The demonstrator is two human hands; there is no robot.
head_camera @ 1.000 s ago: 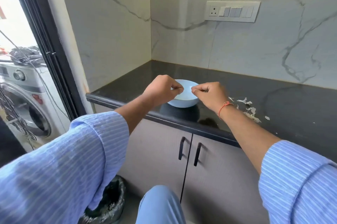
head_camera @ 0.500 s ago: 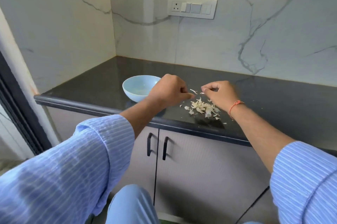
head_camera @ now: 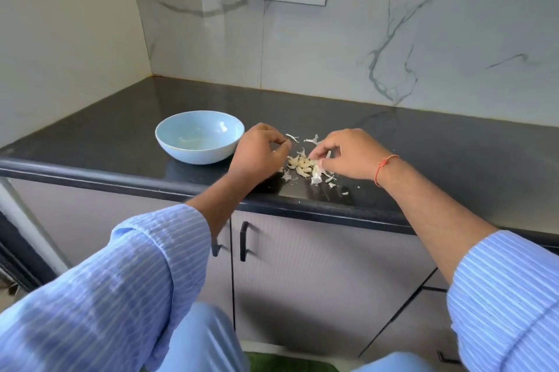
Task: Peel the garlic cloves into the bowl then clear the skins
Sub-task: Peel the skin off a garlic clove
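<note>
Garlic (head_camera: pixel 302 163) sat piled on the tabletop (head_camera: pixel 423 141) right of the bowl (head_camera: pixel 198 144). Right hand (head_camera: pixel 348 154) pinched a clove; left hand (head_camera: pixel 260 154) hovered curled, grip unclear. Skins looked papery-light, best pinched by their tips.

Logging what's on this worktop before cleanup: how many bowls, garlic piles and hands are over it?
Light blue bowl: 1
Pile of garlic cloves and skins, pieces too small to count singly: 1
Hands, left hand and right hand: 2
Total: 4
</note>
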